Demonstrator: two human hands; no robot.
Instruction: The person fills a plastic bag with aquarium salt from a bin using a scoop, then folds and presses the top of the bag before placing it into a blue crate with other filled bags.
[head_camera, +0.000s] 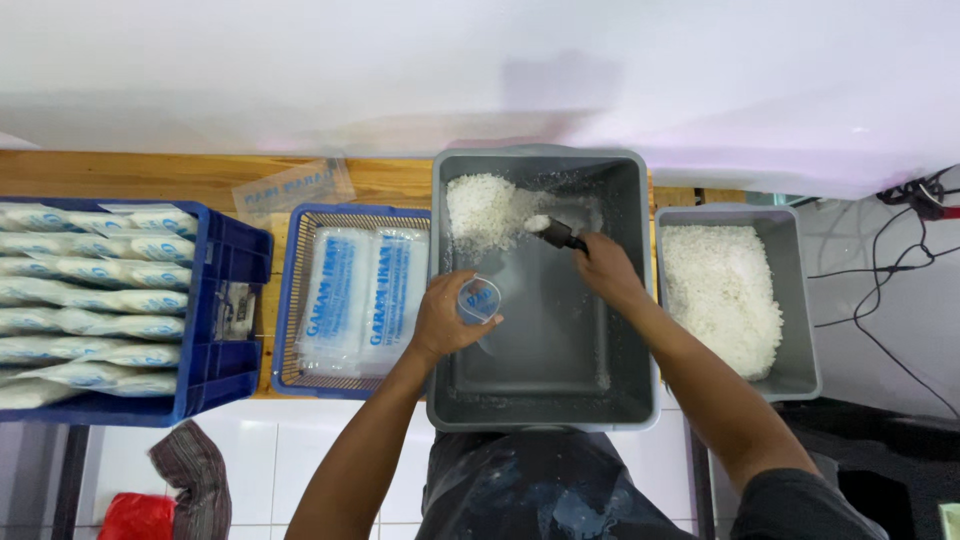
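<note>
My left hand (447, 318) holds a clear plastic bag (480, 299) open-mouthed over the large grey tub (540, 400). My right hand (606, 268) grips a dark-handled scoop (556, 231) whose tip carries white coarse grains. The scoop lies beside a heap of white grains (485, 208) in the tub's far left corner. The remainder of the tub floor is mostly bare, with scattered grains.
A smaller grey tub (800, 300) at right is filled with white grains (720, 295). A blue basket (288, 300) holds filled packets (362, 298). A blue crate (225, 340) at left is stacked with filled packets. Empty clear bags (292, 188) lie on the wooden bench. Cables (885, 270) run at right.
</note>
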